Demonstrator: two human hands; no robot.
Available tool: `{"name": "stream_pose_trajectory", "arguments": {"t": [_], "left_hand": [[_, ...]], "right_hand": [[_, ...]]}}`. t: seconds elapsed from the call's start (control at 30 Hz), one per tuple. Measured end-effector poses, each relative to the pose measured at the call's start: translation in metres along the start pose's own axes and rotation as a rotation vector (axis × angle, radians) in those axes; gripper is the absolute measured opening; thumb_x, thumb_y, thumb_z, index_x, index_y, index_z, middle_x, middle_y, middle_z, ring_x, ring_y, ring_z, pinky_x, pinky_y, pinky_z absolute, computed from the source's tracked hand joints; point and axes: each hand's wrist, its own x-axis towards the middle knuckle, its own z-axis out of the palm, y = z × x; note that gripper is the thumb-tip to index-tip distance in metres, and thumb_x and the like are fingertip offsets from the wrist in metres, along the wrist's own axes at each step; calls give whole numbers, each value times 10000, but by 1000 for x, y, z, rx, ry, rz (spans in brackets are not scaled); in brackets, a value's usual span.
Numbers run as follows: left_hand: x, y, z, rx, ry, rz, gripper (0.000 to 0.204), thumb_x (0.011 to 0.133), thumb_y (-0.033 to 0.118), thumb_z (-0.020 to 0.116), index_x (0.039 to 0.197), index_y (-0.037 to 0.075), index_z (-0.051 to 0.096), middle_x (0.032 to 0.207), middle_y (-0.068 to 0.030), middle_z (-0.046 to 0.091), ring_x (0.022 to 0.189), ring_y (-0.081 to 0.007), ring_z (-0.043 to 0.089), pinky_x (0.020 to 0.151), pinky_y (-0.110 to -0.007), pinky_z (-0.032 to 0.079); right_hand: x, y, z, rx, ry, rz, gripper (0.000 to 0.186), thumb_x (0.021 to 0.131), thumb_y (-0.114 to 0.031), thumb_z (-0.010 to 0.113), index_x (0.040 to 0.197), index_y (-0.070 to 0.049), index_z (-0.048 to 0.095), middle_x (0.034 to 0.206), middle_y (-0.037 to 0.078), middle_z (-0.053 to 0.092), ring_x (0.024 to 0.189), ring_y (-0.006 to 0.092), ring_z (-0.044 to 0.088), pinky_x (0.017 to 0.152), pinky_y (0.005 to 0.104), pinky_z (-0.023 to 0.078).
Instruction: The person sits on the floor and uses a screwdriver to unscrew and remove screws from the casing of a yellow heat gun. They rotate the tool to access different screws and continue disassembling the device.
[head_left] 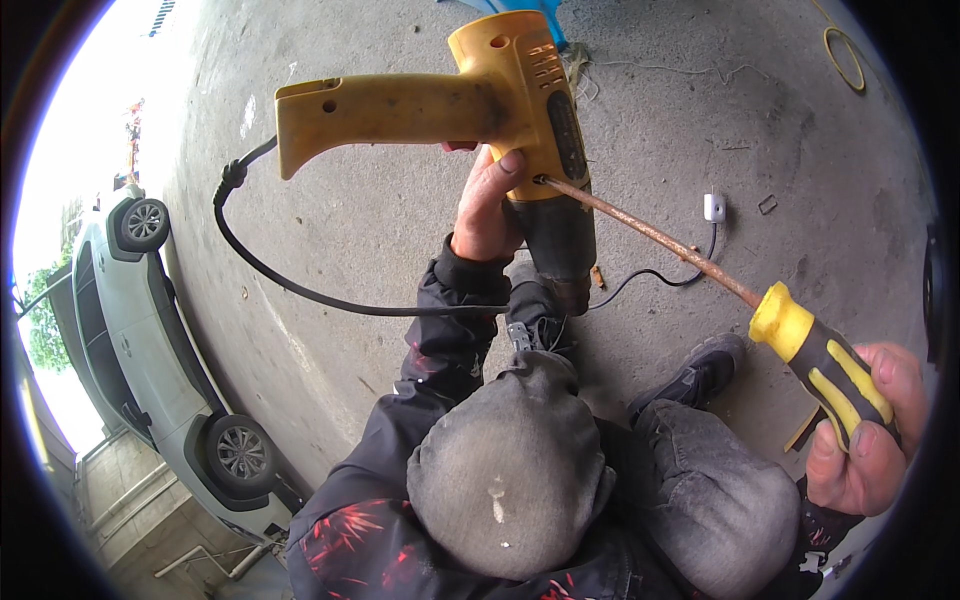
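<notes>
A yellow and black heat gun (525, 110) is held up in front of me, its handle pointing left and its dark nozzle downward. My left hand (488, 205) is closed around its body from below, thumb on the housing; the other fingers are mostly hidden behind it. In my right hand (870, 440) is a screwdriver (825, 362) with a yellow and black handle and a long, rusty-looking shaft. Its tip meets a screw hole in the housing, close to my left thumb. The fingers of the right hand wrap around the handle's end.
A black power cord (300, 297) loops from the heat gun's handle across my left sleeve to a white plug (714, 208) on the concrete floor. Blue material (520, 8) lies beyond the gun, and a yellow hose loop (843, 60) at far right. A silver car (150, 320) stands left.
</notes>
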Motion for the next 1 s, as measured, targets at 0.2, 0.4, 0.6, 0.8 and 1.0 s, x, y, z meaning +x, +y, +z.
{"name": "stream_pose_trajectory", "arguments": {"t": [0.2, 0.4, 0.6, 0.8, 1.0], "left_hand": [[0, 1, -1, 15, -5, -10, 714, 875, 353, 570, 1434, 6, 290, 1320, -138, 473, 1181, -251, 511, 985, -381, 435], [-1, 1, 1, 40, 12, 1, 716, 870, 368, 576, 1424, 4, 304, 1321, -143, 471, 1177, -251, 515, 983, -377, 436], [-2, 2, 0, 17, 1, -16, 710, 873, 366, 576, 1420, 3, 307, 1322, -146, 474, 1177, -256, 518, 982, -381, 439], [-2, 1, -1, -8, 5, -22, 692, 880, 356, 575, 1414, 4, 312, 1310, -149, 483, 1170, -259, 524, 976, -388, 448], [-2, 1, -2, -9, 7, -14, 678, 885, 348, 577, 1409, 6, 315, 1295, -148, 491, 1155, -262, 533, 969, -393, 455]], "right_hand": [[5, -5, 1, 43, -15, 0, 429, 895, -62, 528, 1308, -114, 422, 1307, 315, 433, 931, 373, 544, 675, 436, 507], [10, -9, -3, 89, -55, 62, 446, 904, -68, 526, 1332, -128, 417, 1323, 307, 426, 944, 374, 544, 709, 447, 516], [10, -3, -9, 21, -67, -4, 473, 906, -70, 525, 1357, -127, 395, 1349, 314, 395, 959, 381, 542, 709, 456, 525], [13, 3, -18, 40, -176, -36, 515, 907, -68, 518, 1396, -123, 364, 1357, 318, 384, 974, 388, 533, 698, 451, 524], [11, 3, -27, -20, -226, -36, 527, 910, -72, 514, 1409, -124, 356, 1353, 319, 387, 977, 386, 531, 700, 449, 523]]}}
